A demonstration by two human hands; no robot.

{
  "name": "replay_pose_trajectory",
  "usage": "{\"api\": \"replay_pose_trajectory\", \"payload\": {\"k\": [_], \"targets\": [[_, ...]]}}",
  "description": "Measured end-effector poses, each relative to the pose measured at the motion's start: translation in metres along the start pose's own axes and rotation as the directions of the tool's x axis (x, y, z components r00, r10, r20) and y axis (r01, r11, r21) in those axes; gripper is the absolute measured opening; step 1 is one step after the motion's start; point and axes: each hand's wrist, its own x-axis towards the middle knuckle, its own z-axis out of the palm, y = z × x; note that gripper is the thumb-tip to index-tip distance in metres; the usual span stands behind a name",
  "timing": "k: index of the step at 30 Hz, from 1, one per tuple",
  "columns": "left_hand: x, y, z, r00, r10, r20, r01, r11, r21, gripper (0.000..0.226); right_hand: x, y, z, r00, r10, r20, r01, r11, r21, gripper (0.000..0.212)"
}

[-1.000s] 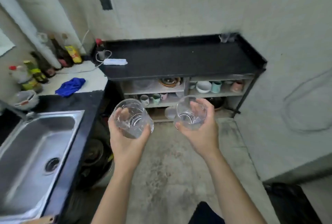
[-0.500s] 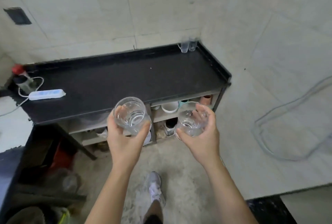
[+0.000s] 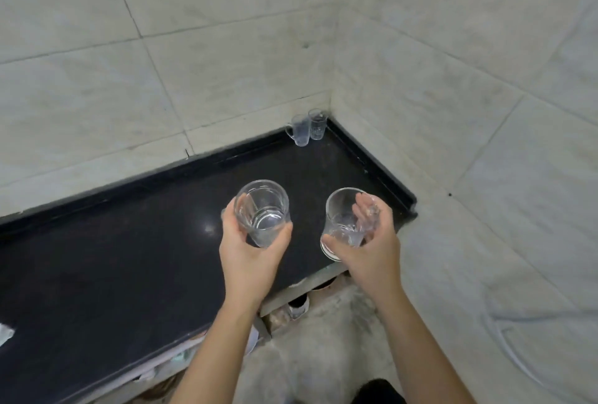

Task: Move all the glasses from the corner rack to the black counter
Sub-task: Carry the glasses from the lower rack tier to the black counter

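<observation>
My left hand (image 3: 250, 254) grips a clear drinking glass (image 3: 262, 211) upright, held above the right part of the black counter (image 3: 113, 258). My right hand (image 3: 372, 248) holds a second clear glass (image 3: 343, 222), also above the counter, close to its front right corner. Two small clear glasses stand in the counter's far right corner against the tiled wall: a handled one (image 3: 299, 130) and a plain one (image 3: 316, 123) touching it. The corner rack is out of view.
Tiled walls (image 3: 453, 80) close the counter at the back and right. A raised black lip (image 3: 372, 164) runs along the counter's right edge. Shelves with crockery (image 3: 296, 306) sit under the counter. A white object (image 3: 5, 335) lies at the far left.
I have stepped up to the counter: both hands with their glasses went from in front of the shelves to above the countertop. The view now looks down at the corner.
</observation>
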Motion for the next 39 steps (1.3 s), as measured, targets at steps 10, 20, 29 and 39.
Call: {"api": "replay_pose_trajectory", "payload": {"k": [10, 20, 29, 39], "targets": [[0.142, -0.067, 0.141, 0.98, -0.197, 0.013, 0.195, 0.978, 0.066, 0.082, 0.205, 0.071, 0.015, 0.989, 0.092, 0.115, -0.079, 0.99, -0.116, 0.088], [0.266, -0.125, 0.285, 0.887, -0.44, -0.139, 0.459, 0.872, 0.17, 0.082, 0.405, 0.163, 0.034, 0.952, 0.205, 0.226, -0.128, 0.941, -0.315, 0.086], [0.333, -0.188, 0.339, 0.82, -0.56, -0.118, 0.572, 0.796, 0.198, 0.076, 0.487, 0.222, 0.071, 0.95, 0.214, 0.227, -0.133, 0.935, -0.329, 0.086], [0.361, -0.228, 0.356, 0.82, -0.556, -0.132, 0.572, 0.805, 0.158, 0.074, 0.527, 0.244, 0.103, 0.951, 0.209, 0.228, -0.109, 0.916, -0.385, 0.087]]}}
